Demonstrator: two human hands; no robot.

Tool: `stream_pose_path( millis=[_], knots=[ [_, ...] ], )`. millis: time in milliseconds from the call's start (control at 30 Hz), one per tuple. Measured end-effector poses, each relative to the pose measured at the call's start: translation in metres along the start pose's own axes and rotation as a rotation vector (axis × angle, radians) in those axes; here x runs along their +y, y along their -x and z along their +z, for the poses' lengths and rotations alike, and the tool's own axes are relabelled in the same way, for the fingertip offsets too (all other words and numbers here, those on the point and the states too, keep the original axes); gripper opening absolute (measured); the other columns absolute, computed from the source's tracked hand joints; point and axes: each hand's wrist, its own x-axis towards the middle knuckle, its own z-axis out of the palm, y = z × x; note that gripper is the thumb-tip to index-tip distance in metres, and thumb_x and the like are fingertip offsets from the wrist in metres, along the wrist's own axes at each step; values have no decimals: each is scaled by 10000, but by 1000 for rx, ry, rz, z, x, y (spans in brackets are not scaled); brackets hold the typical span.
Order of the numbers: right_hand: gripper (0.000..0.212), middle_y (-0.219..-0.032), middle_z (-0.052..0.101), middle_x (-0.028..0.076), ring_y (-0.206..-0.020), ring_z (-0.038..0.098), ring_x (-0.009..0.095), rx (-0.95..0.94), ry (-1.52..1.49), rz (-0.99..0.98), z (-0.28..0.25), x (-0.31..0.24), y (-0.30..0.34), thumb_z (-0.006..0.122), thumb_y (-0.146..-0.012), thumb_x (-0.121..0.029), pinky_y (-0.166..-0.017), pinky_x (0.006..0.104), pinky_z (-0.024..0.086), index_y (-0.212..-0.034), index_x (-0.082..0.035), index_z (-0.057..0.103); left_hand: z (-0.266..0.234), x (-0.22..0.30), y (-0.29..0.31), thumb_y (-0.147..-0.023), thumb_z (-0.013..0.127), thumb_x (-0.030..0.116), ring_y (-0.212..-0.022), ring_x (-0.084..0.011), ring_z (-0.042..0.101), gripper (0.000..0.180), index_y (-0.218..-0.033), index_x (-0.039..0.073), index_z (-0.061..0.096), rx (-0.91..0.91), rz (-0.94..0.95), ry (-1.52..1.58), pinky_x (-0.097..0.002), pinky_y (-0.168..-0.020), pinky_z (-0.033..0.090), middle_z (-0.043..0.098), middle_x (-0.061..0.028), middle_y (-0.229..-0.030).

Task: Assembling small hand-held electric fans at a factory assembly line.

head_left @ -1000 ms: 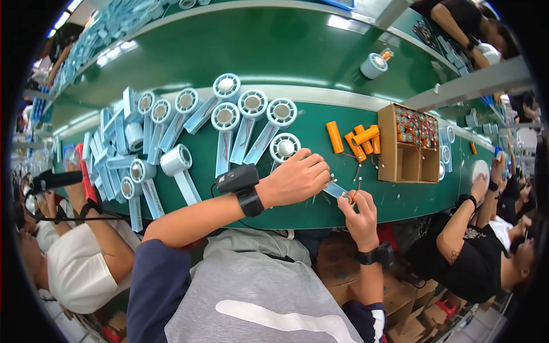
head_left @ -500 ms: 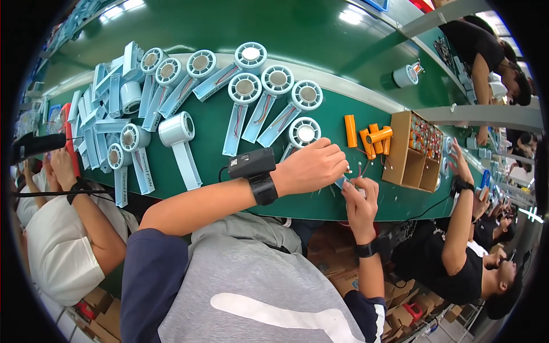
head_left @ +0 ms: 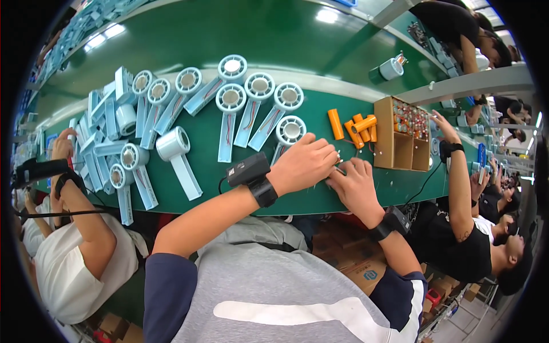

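Note:
My left hand (head_left: 302, 164) and my right hand (head_left: 355, 184) meet close together over the near part of the green bench. Both have their fingers bent inward and pinched. A small pale tip and a thin grey bit show between the fingertips; the rest of what they hold is hidden. Just beyond my left hand lies a light blue handheld fan housing (head_left: 291, 130), its handle partly covered by that hand. Several orange cylindrical battery cells (head_left: 335, 124) with thin leads lie just past my right hand.
A cardboard box (head_left: 384, 134) with dividers and small wired parts stands at the right. More fan housings (head_left: 230, 98) with wires in open handles lie left of centre, beside a pile of blue shells (head_left: 103, 137). Co-workers' arms (head_left: 459, 188) reach in on both sides.
My right hand has turned over, its back now showing, and has come closer to my left hand. The light blue piece seen at its fingers earlier is now hidden. The whole view has shifted slightly.

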Motion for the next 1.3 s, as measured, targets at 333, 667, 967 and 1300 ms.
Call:
stream_pose_path(
  millis=[333,667,967,1300],
  knots=[
    [235,-1067,637,76,-1014,579,290,81,-363,109,-17,7,30,717,-858,-174,-882,437,463,-1088,-126,722,-23,1,-17,-763,758,197,-939,-273,565,462,-1165,52,583,-309,56,-93,-373,-783,452,563,-96,-961],
    [63,-842,663,157,-806,668,359,251,-435,355,-50,110,21,675,-862,-68,-698,441,532,-891,-13,686,-62,-150,-70,-801,774,163,-1121,-416,539,696,-1389,-6,441,168,-531,-232,-479,-908,478,587,-246,-1199],
    [270,-1062,641,93,-1018,579,220,-35,239,98,-10,91,-58,608,-838,-137,-851,358,457,-1101,-78,631,-39,-14,-38,-775,721,116,-844,-307,604,193,-936,50,637,-4,-46,-72,-438,-760,503,605,-124,-894],
    [194,-847,638,186,-766,622,414,266,-692,420,-51,60,35,642,-910,-55,-681,444,500,-1053,9,528,74,131,2,-854,681,217,-580,-255,630,195,-750,85,582,-222,-233,137,-391,-494,457,599,-83,-647]
  ],
)
